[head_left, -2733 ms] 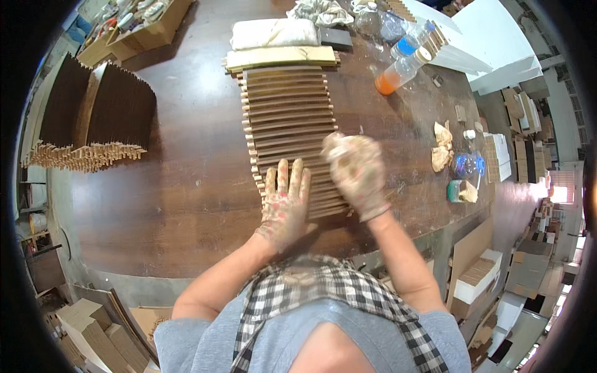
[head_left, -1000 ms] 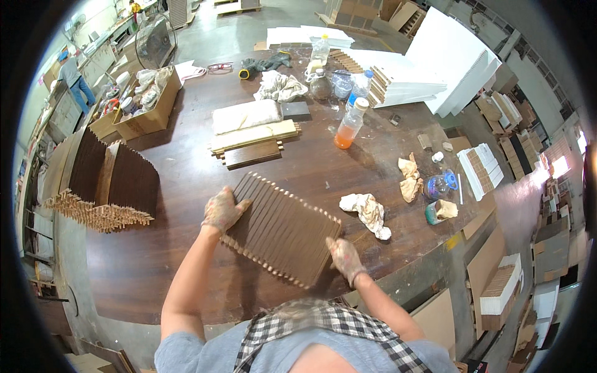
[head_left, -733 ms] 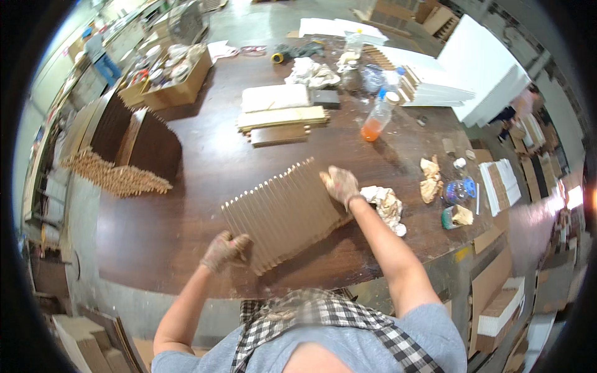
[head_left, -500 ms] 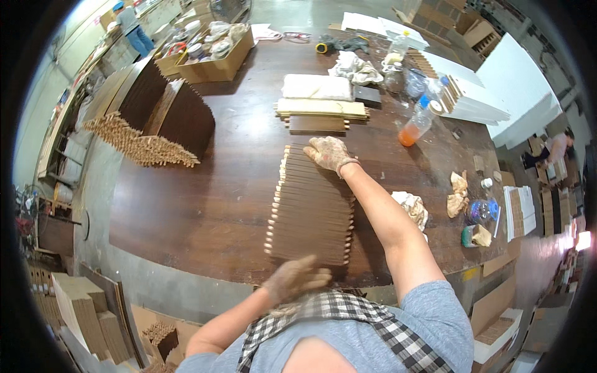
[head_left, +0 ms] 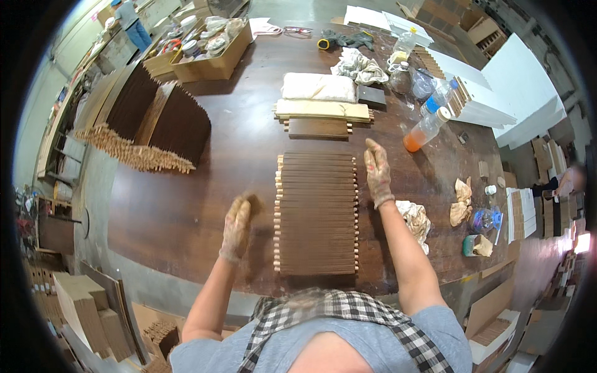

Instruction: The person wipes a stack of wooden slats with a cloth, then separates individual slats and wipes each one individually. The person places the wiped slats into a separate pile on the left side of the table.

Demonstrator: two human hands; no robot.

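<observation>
A row of dark brown wooden slats (head_left: pixel 317 217) lies side by side on the table in front of me, light round pegs sticking out along both sides. To its left is my left hand (head_left: pixel 237 227) in a stained pale glove, apart from the slats, fingers extended and blurred at the tips. My right hand (head_left: pixel 378 174), gloved alike, stands just off the far right side of the row with its fingers stretched out. Neither hand holds anything. Beyond the row lie a short dark slat piece (head_left: pixel 318 128), pale yellow strips (head_left: pixel 323 110) and a white padded block (head_left: pixel 319 87).
A tall stack of pegged slats (head_left: pixel 180 118) stands at left on the brown table (head_left: pixel 168 217). A cardboard box of supplies (head_left: pixel 214 65) is behind it. Right: a bottle of orange liquid (head_left: pixel 426 130), crumpled rags (head_left: pixel 413 224), white panels (head_left: pixel 522 87). People work at far left and right.
My left hand has moved from the row's near end out to its left. My right hand has come off the slats to their right. The row now lies straighter and squarer.
</observation>
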